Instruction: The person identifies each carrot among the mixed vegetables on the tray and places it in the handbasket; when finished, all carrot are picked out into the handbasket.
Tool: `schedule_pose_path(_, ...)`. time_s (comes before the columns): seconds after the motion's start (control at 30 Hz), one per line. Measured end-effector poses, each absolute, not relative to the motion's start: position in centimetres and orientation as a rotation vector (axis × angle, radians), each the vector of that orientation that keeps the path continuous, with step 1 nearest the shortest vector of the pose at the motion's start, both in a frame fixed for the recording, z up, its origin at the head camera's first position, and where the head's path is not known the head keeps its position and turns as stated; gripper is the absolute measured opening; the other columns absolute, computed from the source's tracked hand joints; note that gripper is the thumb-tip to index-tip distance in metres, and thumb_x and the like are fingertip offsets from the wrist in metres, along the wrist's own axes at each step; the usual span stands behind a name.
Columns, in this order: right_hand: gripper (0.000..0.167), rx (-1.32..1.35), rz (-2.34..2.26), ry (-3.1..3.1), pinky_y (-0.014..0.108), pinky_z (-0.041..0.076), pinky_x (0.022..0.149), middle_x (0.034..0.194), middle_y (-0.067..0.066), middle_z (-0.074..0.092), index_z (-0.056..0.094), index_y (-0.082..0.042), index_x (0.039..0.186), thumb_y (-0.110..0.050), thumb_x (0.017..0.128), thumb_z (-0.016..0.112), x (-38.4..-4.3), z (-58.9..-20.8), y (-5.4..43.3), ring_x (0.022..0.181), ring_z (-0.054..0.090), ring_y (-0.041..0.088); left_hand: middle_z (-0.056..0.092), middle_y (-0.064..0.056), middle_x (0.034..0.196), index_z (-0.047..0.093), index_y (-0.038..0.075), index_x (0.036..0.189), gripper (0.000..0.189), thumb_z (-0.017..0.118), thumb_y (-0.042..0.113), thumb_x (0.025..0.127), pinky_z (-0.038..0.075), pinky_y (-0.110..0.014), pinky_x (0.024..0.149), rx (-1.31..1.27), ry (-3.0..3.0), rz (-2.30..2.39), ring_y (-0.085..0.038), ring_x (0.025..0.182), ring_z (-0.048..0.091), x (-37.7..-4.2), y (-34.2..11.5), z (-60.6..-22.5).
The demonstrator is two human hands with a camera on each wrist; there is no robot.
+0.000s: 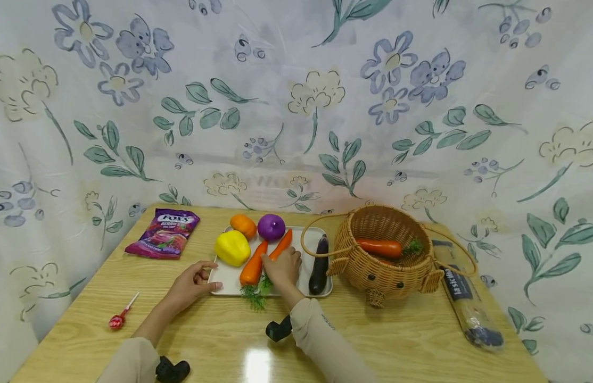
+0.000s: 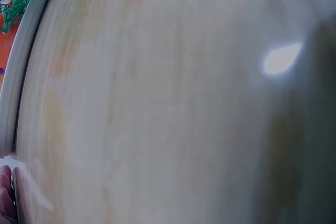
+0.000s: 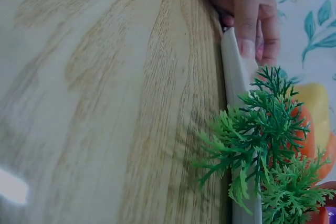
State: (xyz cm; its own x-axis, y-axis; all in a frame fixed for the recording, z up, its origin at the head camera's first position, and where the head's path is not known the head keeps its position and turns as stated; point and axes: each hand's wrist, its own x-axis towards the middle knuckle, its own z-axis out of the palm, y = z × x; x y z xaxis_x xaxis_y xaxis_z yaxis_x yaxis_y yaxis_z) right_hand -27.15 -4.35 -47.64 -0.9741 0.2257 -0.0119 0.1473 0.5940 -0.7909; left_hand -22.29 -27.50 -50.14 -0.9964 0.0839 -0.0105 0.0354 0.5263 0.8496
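Note:
A white tray (image 1: 291, 290) carries two toy carrots with green tops, a yellow pepper-like vegetable (image 1: 232, 248), an orange pumpkin-like one (image 1: 243, 226), a round purple one (image 1: 271, 227) and a dark eggplant (image 1: 318, 266). My left hand (image 1: 191, 284) grips the tray's left end, its thumb over the rim, as the right wrist view also shows. With its fingers curled down, my right hand (image 1: 284, 267) holds the right-hand carrot (image 1: 282, 244); the fingertips are partly hidden. Beside it lies the other carrot (image 1: 254, 266), with leafy greens (image 3: 257, 129) hanging over the tray's front rim.
Right of the tray stands a wicker animal-faced basket (image 1: 373, 284) with a carrot (image 1: 380, 247) inside; its left handle loops over the tray. A long plastic package (image 1: 469, 308) lies farther right. At left are a purple candy bag (image 1: 164, 234) and a red lollipop (image 1: 116, 321).

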Motion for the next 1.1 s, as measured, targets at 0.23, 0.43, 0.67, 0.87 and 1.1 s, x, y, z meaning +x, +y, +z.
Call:
schedule_pose_path(0.23,0.067,-0.349,1.339,-2.724,0.051,0.043,0.1,0.126,0.031,0.047,0.045,0.013,0.13,-0.029,0.085,0.074,-27.4,-47.6,-3.9,0.121,0.046,0.045,0.044,-0.006,0.09,0.057,0.002,0.126,0.047,0.077,0.021,0.087,0.033,-0.024,0.066,0.115,2.724,1.487,-0.013,0.076,0.04,-22.4,-27.3,-49.9)
schedule_pose_path(0.43,0.06,-0.427,1.349,-2.712,0.051,0.043,0.1,0.121,0.028,0.049,0.048,0.012,0.127,-0.024,0.085,0.071,-27.4,-47.2,-3.5,0.121,0.047,0.044,0.046,-0.007,0.092,0.057,0.001,0.127,0.049,0.078,0.02,0.087,0.033,-0.024,0.067,0.103,2.707,1.507,-0.014,0.077,0.04,-22.5,-27.0,-49.7)
schedule_pose_path(0.67,0.053,-0.487,1.367,-2.686,0.054,0.043,0.098,0.118,0.028,0.051,0.051,0.012,0.123,-0.023,0.086,0.067,-27.1,-47.0,-3.1,0.118,0.048,0.045,0.045,-0.008,0.094,0.057,0.003,0.127,0.049,0.078,0.021,0.087,0.034,-0.024,0.068,0.077,2.708,1.488,-0.014,0.078,0.04,-22.4,-26.9,-49.7)
schedule_pose_path(0.87,0.053,-0.449,1.413,-2.656,0.052,0.042,0.099,0.12,0.028,0.05,0.05,0.01,0.125,-0.021,0.085,0.065,-26.1,-46.6,-2.4,0.118,0.047,0.043,0.044,-0.007,0.093,0.056,0.002,0.128,0.05,0.078,0.022,0.087,0.033,-0.024,0.067,0.072,2.706,1.485,-0.014,0.079,0.04,-22.3,-27.1,-50.0)
schedule_pose_path(1.1,0.049,-0.352,1.442,-2.606,0.046,0.044,0.087,0.111,0.018,0.051,0.052,0.003,0.126,-0.018,0.085,0.068,-24.4,-45.6,-2.0,0.102,0.051,0.032,0.044,-0.006,0.093,0.057,0.003,0.126,0.048,0.078,0.021,0.087,0.034,-0.024,0.067,0.073,2.707,1.488,-0.013,0.077,0.039,-22.3,-27.4,-49.9)
